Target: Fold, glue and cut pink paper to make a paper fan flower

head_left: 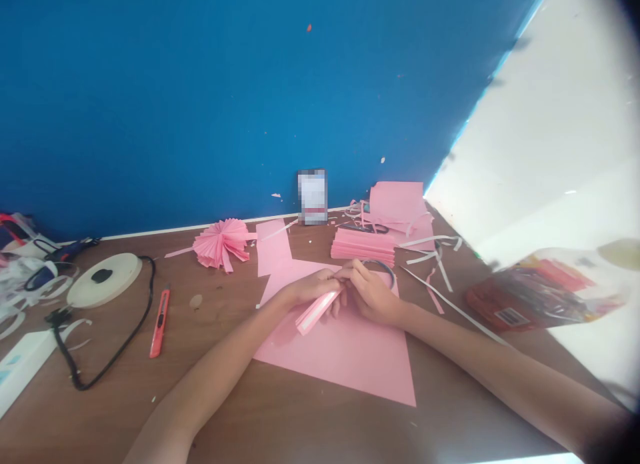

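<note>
My left hand point(306, 291) grips a folded, pleated strip of pink paper point(316, 313) that slants down to the left. My right hand point(369, 292) meets it at the strip's upper end, fingers pinched on that end. Both hands hover over a large pink sheet point(350, 354) lying flat on the brown table point(225, 397). A grey curved band shows just behind my right hand.
A finished pink paper fan flower point(223, 243) lies at the back left. A stack of pleated pink strips point(363, 245) and loose pink sheets point(397, 204) sit behind the hands. A red utility knife point(159, 321), tape roll point(104, 279), black cable and a plastic bag point(540, 291) lie around.
</note>
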The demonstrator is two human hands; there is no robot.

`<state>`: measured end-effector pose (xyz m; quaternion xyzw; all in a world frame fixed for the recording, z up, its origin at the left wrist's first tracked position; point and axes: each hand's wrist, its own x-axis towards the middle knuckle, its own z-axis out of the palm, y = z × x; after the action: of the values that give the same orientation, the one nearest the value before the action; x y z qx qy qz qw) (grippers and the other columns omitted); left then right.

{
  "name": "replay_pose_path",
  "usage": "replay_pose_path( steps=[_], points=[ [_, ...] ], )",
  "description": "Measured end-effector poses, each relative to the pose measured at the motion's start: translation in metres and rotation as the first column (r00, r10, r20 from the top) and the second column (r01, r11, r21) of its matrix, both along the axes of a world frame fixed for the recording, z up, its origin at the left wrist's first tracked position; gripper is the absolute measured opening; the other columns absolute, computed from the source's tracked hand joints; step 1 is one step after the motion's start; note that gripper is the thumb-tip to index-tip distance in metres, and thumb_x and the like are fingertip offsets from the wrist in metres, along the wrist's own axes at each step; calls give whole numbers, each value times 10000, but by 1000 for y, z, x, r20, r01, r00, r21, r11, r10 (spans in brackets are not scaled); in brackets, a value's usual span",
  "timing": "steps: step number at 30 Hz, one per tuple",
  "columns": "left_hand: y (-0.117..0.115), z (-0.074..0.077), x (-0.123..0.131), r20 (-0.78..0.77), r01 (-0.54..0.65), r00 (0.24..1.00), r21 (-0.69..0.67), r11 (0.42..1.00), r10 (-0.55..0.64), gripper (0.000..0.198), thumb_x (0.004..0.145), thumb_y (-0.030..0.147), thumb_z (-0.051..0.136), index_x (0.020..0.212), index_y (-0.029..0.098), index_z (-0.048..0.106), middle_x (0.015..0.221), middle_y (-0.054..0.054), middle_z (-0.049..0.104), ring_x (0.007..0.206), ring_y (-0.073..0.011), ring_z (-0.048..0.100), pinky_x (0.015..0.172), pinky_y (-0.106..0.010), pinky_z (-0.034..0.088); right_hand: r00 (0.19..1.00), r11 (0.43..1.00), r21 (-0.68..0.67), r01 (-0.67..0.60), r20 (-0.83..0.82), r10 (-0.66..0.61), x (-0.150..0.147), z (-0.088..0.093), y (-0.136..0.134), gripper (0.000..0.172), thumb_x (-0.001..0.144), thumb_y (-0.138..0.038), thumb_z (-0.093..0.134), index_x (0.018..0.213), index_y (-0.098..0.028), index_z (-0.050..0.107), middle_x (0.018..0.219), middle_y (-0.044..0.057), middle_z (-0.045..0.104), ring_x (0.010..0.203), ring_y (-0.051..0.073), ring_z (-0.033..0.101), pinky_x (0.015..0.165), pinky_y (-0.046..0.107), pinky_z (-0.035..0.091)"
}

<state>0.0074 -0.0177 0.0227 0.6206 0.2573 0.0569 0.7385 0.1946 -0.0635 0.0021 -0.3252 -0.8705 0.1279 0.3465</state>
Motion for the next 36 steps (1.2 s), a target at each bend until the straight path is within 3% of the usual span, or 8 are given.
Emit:
replay_pose_path(
  steps=[4,12,23,36],
  points=[
    [-1,-2,1,20,-12,1000,13,1000,12,251,813,248,415,721,98,593,572,-86,629,459,-152,596,461,-258,487,997,996,57,65,41,-67,-1,-6,-1,396,826,-34,378,1181,-197,440,960,93,492,838,207,506,675,347,474],
    [0,-3,3,33,-57,998,-18,998,58,294,835,318,426,733,96,590,564,-91,632,441,-142,586,424,-228,457,971,976,51,210,-127,-202,-2,-5,-1,307,880,-110,434,1166,-215,397,919,60,549,770,172,535,695,317,469],
    [-2,-2,5,-7,-96,995,1,995,96,281,819,305,413,717,99,576,554,-88,624,412,-143,567,420,-249,467,976,972,124,201,-105,-189,-3,-6,-1,316,862,-74,396,1139,-224,429,959,75,582,857,200,546,732,342,469],
    [-4,-7,7,3,-130,991,59,990,131,276,842,309,396,744,108,557,593,-95,635,459,-148,585,467,-265,484,981,976,111,186,-67,-180,-3,-4,0,289,895,-99,360,1155,-208,425,912,80,551,834,205,532,708,349,465]
  ],
)
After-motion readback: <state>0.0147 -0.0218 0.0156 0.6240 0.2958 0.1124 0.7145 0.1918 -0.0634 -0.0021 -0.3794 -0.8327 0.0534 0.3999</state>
